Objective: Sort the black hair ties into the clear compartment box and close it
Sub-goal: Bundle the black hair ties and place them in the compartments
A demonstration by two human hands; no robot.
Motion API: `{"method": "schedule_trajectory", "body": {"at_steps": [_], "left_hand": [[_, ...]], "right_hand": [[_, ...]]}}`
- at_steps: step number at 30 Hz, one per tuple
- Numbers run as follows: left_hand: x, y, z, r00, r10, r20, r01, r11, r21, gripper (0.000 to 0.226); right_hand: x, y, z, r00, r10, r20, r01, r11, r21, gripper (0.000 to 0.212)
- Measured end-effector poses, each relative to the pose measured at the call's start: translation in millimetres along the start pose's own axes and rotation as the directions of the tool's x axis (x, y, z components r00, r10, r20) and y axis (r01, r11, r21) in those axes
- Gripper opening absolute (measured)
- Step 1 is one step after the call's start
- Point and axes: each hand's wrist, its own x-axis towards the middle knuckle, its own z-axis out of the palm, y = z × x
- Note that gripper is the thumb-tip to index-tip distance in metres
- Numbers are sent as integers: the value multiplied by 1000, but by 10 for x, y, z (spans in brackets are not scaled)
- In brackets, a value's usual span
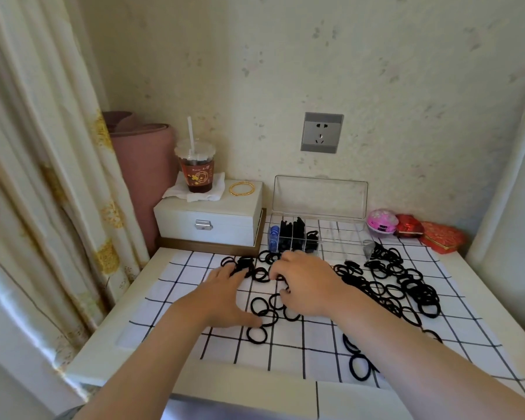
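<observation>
**A:** Entry one: clear compartment box (343,237). Condition?

**B:** The lid stands upright at the back, so the cells are open for loading. Contents: a blue item (274,237) in the leftmost cell, and black ties packed on edge in the next few. The cells to the right look empty, judging through the clear plastic.

**A:** Entry two: black hair ties (388,286). Location?

**B:** Mostly loose on the grid cloth (285,353) in front of the box, thickest to its front right. A smaller cluster lies just before its left end. By my reckoning the sort is far from finished.

**A:** Hands?

**B:** Both are just in front of the box, at that smaller cluster.
- **Left hand (225,295):** fingers stretched flat with the tips on the ties and the thumb splayed, seemingly raking them together.
- **Right hand (303,283):** fingers curled down among the ties. I cannot tell whether it pinches any.

**A:** Why gather there?

**B:** Probably because that cluster is nearest the part-filled cells, so the lift is short.

**A:** Sundries?

**B:** A white case (208,222) left of the box, bearing an iced drink (198,174) and a gold bangle (241,188). A pink case (382,221) sits just right of the box.
</observation>
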Motion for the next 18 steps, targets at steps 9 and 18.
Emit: {"method": "schedule_trajectory", "body": {"at_steps": [9, 18], "left_hand": [[63, 147, 134, 951, 250, -182, -286, 934, -213, 76], [237, 268, -115, 935, 203, -292, -263, 948, -181, 33]], "right_hand": [[56, 62, 86, 971, -1, 239, -18, 997, 78, 66], [14, 291, -76, 989, 109, 95, -122, 983, 136, 37]]}}
